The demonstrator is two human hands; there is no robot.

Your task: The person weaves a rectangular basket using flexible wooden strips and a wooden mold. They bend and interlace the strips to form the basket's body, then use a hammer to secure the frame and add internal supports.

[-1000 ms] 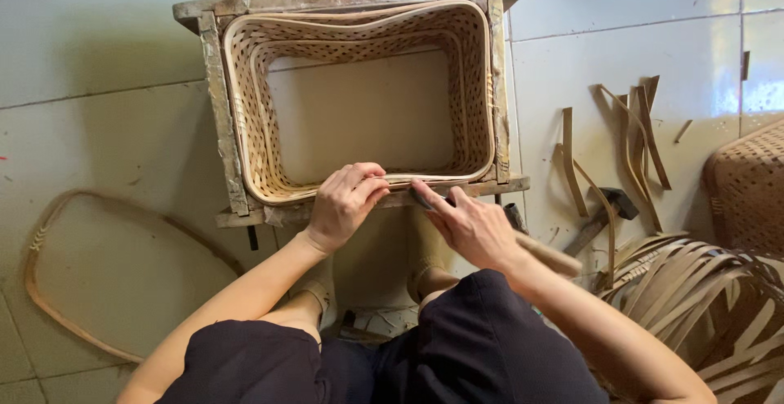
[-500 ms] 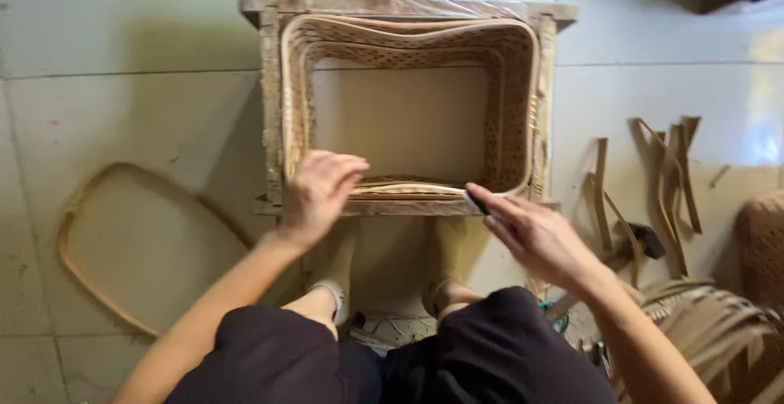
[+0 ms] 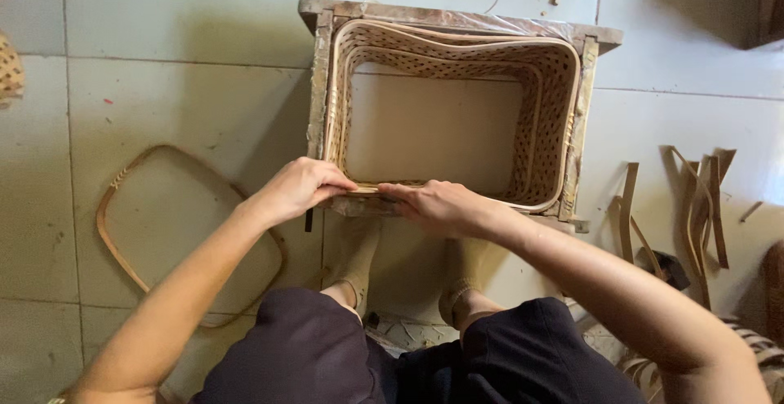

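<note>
Hoop (image 3: 122, 233) beside basket (image 3: 563, 94), perhaps bamboo.

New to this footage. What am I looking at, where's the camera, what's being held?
One camera, worn on a person's head, looks straight down at their two bare hands. The left hand and right hand both rest on the near rim of a rectangular woven bamboo basket sitting inside a worn wooden frame on a pale tiled floor. A bent bamboo hoop lies to the left; loose bamboo strips lie to the right. Whether the fingers pinch anything is unclear.
</note>
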